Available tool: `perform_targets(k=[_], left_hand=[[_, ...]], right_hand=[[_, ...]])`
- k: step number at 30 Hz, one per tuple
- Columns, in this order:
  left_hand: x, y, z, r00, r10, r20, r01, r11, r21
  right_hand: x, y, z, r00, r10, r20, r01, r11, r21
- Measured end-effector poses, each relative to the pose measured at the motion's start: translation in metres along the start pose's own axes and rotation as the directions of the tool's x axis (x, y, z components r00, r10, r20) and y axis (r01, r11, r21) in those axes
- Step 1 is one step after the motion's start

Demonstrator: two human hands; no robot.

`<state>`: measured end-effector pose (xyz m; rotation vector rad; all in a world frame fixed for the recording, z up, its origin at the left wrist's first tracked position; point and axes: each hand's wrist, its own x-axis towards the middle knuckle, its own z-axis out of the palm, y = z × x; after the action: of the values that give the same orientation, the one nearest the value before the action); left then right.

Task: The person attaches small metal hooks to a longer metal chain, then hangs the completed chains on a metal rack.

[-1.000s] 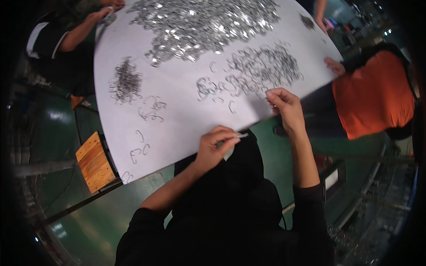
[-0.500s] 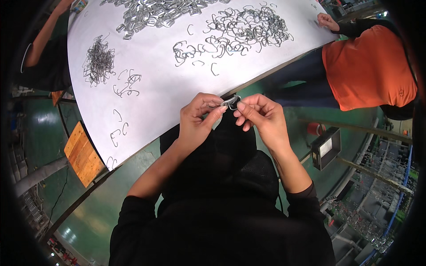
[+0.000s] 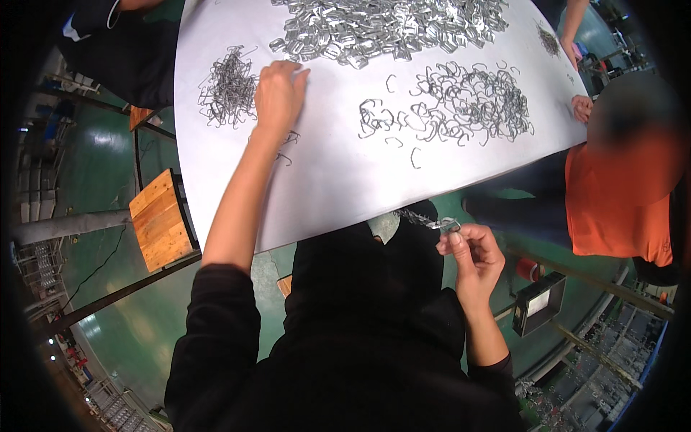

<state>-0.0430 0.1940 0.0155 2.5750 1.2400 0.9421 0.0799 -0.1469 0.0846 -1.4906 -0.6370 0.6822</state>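
Observation:
My left hand (image 3: 278, 97) reaches over the white table (image 3: 324, 194), back upward, fingers bent forward and thumb apart. Nothing shows in it. It is just right of a tangled pile of thin wire pieces (image 3: 227, 90), with its fingertips close to the left end of a heap of silvery metal buckles (image 3: 396, 29). Below the table edge, my right hand (image 3: 475, 263) pinches a small metal buckle (image 3: 450, 226) between thumb and fingers. A wire part seems to be on the buckle, too small to make out. A pile of bent wire hooks (image 3: 479, 108) lies at the right.
A few loose hooks (image 3: 415, 158) lie in front of the piles. A person in an orange top (image 3: 612, 201) is at the right of the table, another person's dark sleeve (image 3: 122, 65) at the far left. A wooden stool (image 3: 160, 219) and a floodlight (image 3: 538, 304) flank me.
My left hand has let go of the buckle and moved up and left over the table. My right hand keeps the buckle, lower and to the right. The view has shifted.

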Motion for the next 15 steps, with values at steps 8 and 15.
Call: perform_targets(k=[8,15], left_hand=[[0.046,-0.034,0.038,0.978,-0.044,0.202,-0.045,0.910,0.413],[0.015,0.027,-0.018,0.901,-0.192,0.390,0.236,0.969,-0.070]], right_hand=[[0.006,0.005,-0.006,1.000,0.026,0.013,-0.025,0.999,-0.042],[0.017,0.010,-0.008,0.997,0.022,0.069,-0.013,0.992,-0.126]])
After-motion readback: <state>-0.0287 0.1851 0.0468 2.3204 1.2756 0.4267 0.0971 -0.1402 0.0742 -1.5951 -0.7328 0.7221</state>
